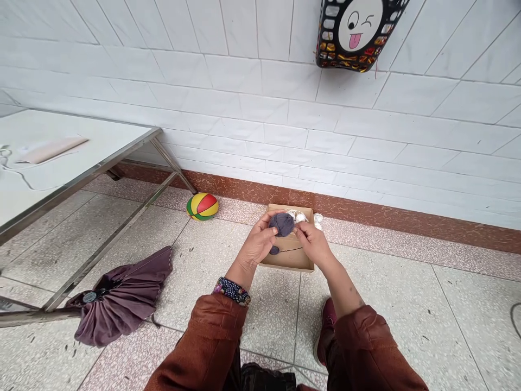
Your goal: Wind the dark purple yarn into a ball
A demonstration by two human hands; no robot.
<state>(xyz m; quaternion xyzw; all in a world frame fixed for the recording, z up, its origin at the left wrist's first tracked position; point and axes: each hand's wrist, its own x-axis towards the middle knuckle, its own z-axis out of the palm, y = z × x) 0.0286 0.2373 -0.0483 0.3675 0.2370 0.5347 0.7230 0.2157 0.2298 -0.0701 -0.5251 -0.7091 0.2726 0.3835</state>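
Observation:
My left hand (pixel 260 239) is wrapped around a dark purple-grey ball of yarn (pixel 281 224), thumb in front. At the ball's right side, my right hand (pixel 311 240) is closed in a pinch on the yarn; the strand between its fingertips is too fine to see well. Both hands are above an open cardboard box (pixel 287 263) on the floor. Inside it lies a smaller dark ball of yarn (pixel 274 250), from which a dark strand runs right toward my right hand. White balls of yarn (pixel 300 218) sit at the box's far side, partly hidden by my hands.
A striped ball (pixel 202 206) rests near a metal-framed table (pixel 122 146) at left. A folded purple umbrella (pixel 126 298) lies on the floor by the table's leg. A black basket (pixel 358 38) with a winking face hangs on the tiled wall. My shoe (pixel 325 331) is below the box.

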